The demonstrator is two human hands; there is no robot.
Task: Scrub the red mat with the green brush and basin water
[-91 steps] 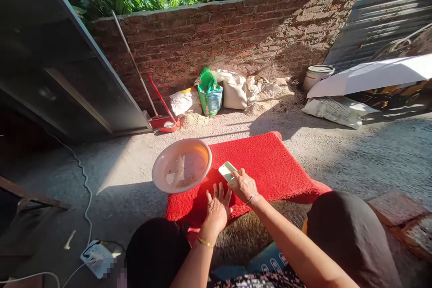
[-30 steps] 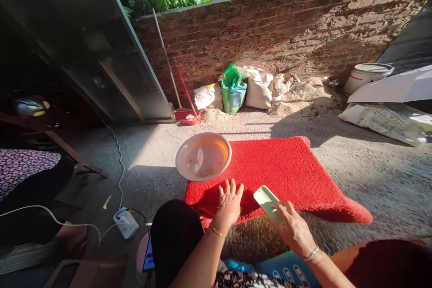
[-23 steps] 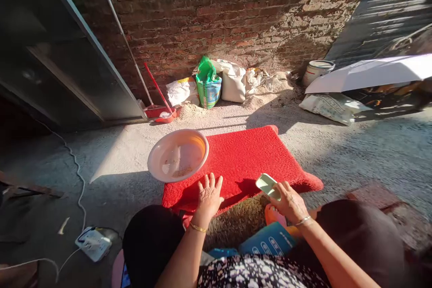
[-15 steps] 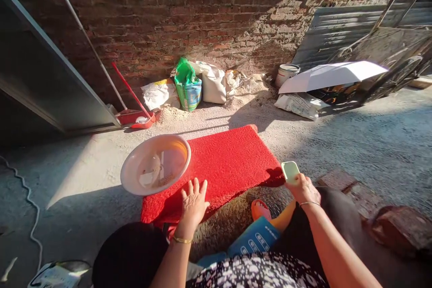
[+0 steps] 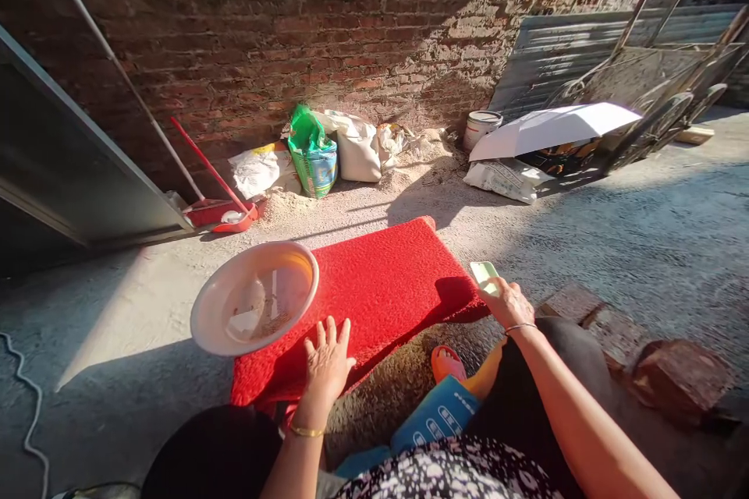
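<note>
A red, fuzzy mat (image 5: 380,265) is draped over something low in front of my knees. My left hand (image 5: 328,359) rests with spread fingers at the mat's near edge, holding nothing. In my right hand (image 5: 509,304), beyond the mat's right corner, is a pale green, flat rectangular block (image 5: 484,276) with rounded corners. Its underside is hidden, so its exact kind is unclear. A pale pink basin (image 5: 202,320) overlaps the mat's left end, with shallow water and bits of sediment inside.
Bricks (image 5: 682,378) lie to my right. By the brick wall (image 5: 234,54) stand a green sack (image 5: 313,156), a white sack (image 5: 358,152) and a white bucket (image 5: 483,129). A white umbrella (image 5: 555,131) leans over things at right. A red dustpan (image 5: 234,220) sits at left.
The whole view has shifted slightly. My right hand has tilted the green block flatter and brought it a little closer to the mat. My left hand still lies spread on the mat.
</note>
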